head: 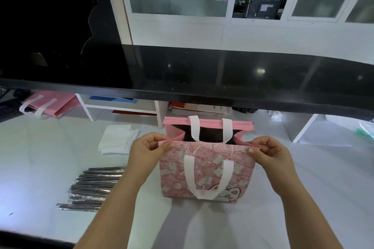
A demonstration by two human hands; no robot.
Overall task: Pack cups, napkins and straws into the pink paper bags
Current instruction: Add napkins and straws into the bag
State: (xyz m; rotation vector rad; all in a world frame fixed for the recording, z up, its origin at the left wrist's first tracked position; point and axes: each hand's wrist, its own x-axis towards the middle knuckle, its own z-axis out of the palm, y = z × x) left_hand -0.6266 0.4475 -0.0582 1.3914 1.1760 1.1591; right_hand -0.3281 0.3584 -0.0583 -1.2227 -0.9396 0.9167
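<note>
A pink patterned bag (206, 170) with white handles stands upright in the middle of the white table, its mouth open and dark inside. My left hand (147, 148) pinches the near rim at its left corner. At the right corner, my right hand (267, 152) pinches the same rim. A stack of white napkins (117, 138) lies left of the bag. Nearer me on the left sits a pile of black wrapped straws (93, 188). No cups are in view.
A black counter ledge (202, 79) overhangs the back of the table. Beneath it at the far left lie flat pink bags (50, 104), with white shelf supports (121, 105) and papers (200, 108) behind the standing bag. The table's dark front edge (30, 238) runs at the lower left.
</note>
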